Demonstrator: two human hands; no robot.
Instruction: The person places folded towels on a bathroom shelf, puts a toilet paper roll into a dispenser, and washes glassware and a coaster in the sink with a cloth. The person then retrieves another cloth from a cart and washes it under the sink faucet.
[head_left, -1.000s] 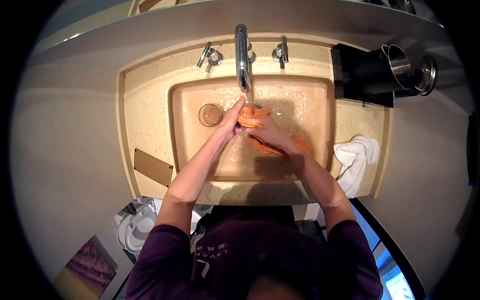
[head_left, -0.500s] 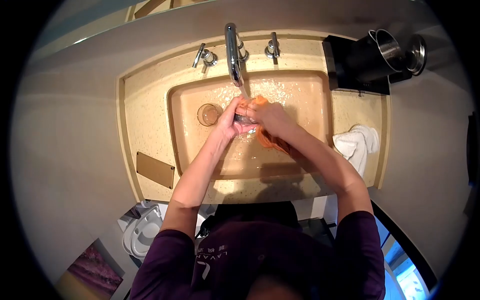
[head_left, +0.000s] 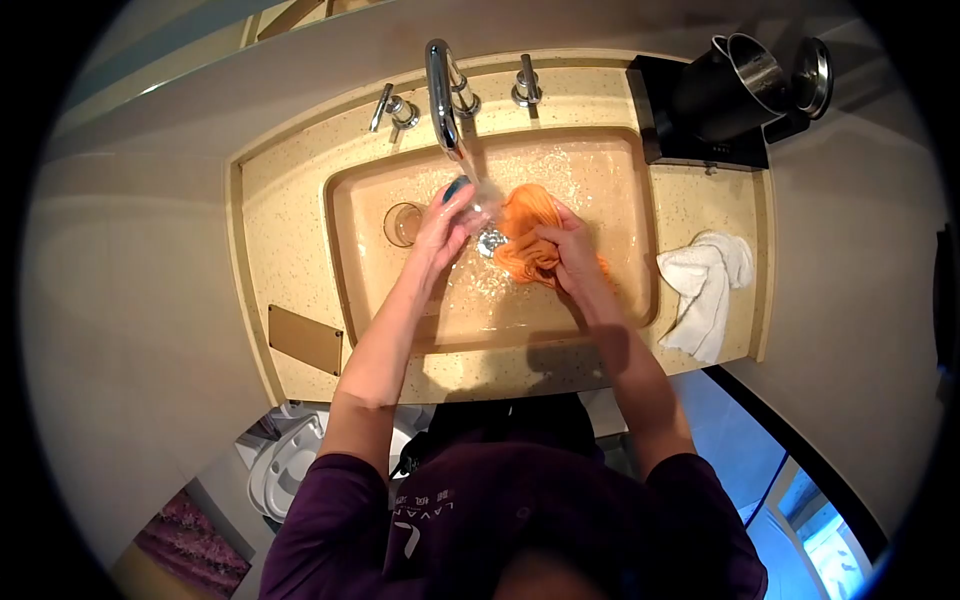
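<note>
My left hand [head_left: 442, 228] is closed round a clear glass [head_left: 482, 203] below the faucet [head_left: 441, 100], and water runs onto it. A dark patch shows near its fingertips. To the right, my right hand [head_left: 573, 252] grips a wet orange cloth [head_left: 530, 238], which hangs in folds over the sink [head_left: 480, 335]. The cloth and the glass are close together. Another clear glass [head_left: 403, 225] stands in the sink, left of my left hand.
Two faucet handles [head_left: 400, 110] flank the spout. A black kettle [head_left: 730, 88] on a black tray [head_left: 700, 150] stands at the back right. A white towel [head_left: 705, 290] lies on the right counter, a brown rectangular tray [head_left: 305, 340] on the left.
My hands have moved apart. The orange cloth has come off the glass and now hangs from my right hand, while the glass stays in my left hand. The view has shifted slightly.
</note>
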